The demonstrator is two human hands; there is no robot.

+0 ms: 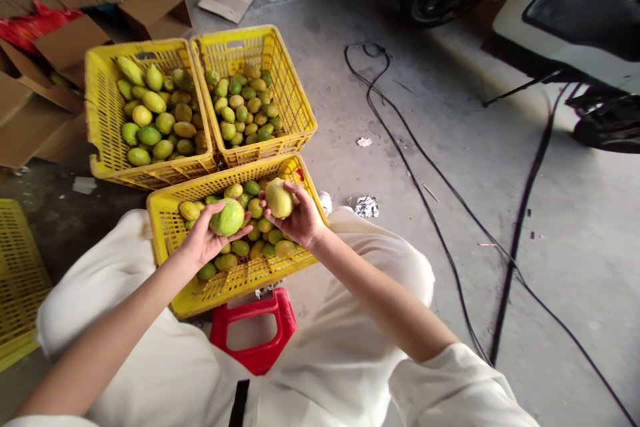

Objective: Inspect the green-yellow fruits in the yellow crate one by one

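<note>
My left hand [207,237] is closed around a round green citrus fruit [228,217], its fingers underneath. In my right hand [301,217] is a paler yellow citrus fruit [279,199], gripped between thumb and fingers. Both fruits are held apart, above the near yellow crate [187,303]. Many smaller green and yellow fruits [241,248] lie in that crate, partly hidden by my hands. Behind it stand a left yellow crate [103,113] with larger green-yellow fruits [153,103] and a right yellow crate [295,93] with smaller ones [255,105].
A red plastic handle-shaped piece [287,320] sits between my legs. Cardboard boxes [75,47] and another yellow crate [20,280] stand at the left. Black cables [435,173] cross the floor on the right, near crumpled foil [367,206] and a parked scooter [565,27].
</note>
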